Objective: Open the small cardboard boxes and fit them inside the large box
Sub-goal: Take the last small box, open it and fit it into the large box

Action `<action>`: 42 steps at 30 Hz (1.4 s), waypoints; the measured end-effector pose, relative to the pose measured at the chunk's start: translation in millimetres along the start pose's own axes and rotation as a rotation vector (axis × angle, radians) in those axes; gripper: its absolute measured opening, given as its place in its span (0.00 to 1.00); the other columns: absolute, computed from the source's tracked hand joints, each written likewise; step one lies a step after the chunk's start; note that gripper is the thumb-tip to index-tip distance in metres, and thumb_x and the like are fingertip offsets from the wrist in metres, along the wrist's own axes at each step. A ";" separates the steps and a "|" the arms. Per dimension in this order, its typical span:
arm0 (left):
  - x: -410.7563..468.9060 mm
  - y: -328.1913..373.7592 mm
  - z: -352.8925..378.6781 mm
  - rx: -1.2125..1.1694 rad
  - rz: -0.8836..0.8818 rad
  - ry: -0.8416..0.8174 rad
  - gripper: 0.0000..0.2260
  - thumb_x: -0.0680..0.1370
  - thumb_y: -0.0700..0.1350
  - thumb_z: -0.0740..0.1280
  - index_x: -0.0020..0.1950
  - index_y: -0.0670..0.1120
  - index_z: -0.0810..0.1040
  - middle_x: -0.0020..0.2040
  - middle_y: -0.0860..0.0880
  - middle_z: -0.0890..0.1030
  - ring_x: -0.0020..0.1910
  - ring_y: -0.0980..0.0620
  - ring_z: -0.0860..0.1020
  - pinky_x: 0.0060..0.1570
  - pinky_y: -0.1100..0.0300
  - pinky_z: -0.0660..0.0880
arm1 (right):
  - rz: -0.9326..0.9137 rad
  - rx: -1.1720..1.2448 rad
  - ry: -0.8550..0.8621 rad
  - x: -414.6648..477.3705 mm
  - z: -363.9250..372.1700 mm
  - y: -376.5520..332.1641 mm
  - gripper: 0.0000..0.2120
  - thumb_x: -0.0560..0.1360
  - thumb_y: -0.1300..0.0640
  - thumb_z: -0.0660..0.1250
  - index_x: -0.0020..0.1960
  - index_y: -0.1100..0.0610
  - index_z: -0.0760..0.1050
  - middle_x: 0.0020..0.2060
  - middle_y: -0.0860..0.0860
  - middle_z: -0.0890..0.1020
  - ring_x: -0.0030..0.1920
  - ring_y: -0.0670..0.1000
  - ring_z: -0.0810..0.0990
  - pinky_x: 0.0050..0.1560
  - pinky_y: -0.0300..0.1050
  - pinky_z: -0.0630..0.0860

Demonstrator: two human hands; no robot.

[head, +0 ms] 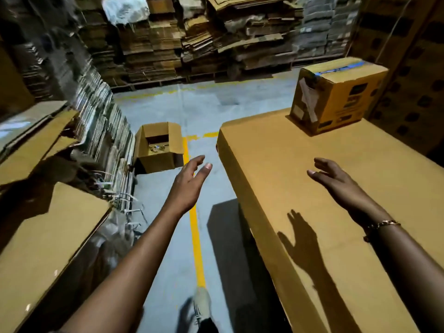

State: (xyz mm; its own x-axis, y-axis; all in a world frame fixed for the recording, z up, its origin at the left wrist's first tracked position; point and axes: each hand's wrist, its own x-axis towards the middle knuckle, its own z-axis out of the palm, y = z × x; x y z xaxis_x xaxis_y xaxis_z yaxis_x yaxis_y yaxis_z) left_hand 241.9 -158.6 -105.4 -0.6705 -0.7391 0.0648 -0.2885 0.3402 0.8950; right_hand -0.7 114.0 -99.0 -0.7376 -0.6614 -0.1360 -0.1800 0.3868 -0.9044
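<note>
open floor aisle (168,236) between cardboard stacks (101,121) and large box (324,188)

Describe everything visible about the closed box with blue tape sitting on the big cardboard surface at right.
The taped box is brown corrugated cardboard, closed, with blue tape along its top seam. Torn pale label remnants cling to its left face; dark printed panels, unreadable, mark its front. It stands upright at the far end of the large flat cardboard surface, resting on it. Neither hand touches it; both are open and well short of it.
</note>
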 end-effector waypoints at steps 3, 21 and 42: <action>66.5 -20.9 -0.5 -0.005 0.005 -0.060 0.23 0.81 0.61 0.62 0.74 0.56 0.71 0.74 0.52 0.73 0.72 0.55 0.70 0.67 0.56 0.66 | 0.028 0.027 0.055 50.9 15.5 -0.7 0.31 0.79 0.40 0.66 0.79 0.45 0.62 0.78 0.45 0.65 0.74 0.48 0.66 0.66 0.48 0.65; 394.9 3.9 133.3 0.045 0.181 -0.548 0.18 0.81 0.61 0.62 0.69 0.56 0.75 0.69 0.51 0.76 0.68 0.54 0.73 0.63 0.58 0.66 | 0.218 0.196 0.522 250.7 -25.4 1.3 0.28 0.79 0.40 0.67 0.76 0.44 0.66 0.74 0.45 0.71 0.71 0.50 0.71 0.66 0.50 0.68; 647.1 128.0 370.5 -0.260 -0.081 -0.957 0.27 0.78 0.69 0.60 0.72 0.57 0.73 0.71 0.55 0.76 0.70 0.52 0.72 0.69 0.47 0.65 | 0.426 0.448 0.829 446.6 -101.6 -9.0 0.33 0.80 0.36 0.61 0.80 0.49 0.61 0.78 0.50 0.65 0.74 0.56 0.67 0.73 0.61 0.66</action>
State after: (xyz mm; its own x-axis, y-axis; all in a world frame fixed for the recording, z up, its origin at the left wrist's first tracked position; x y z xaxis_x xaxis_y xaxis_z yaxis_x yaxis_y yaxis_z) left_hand -482.1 -377.9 -112.3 -0.9573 0.0651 -0.2816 -0.2757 0.0870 0.9573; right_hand -394.6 -119.6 -110.5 -0.9308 0.1900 -0.3121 0.3344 0.0983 -0.9373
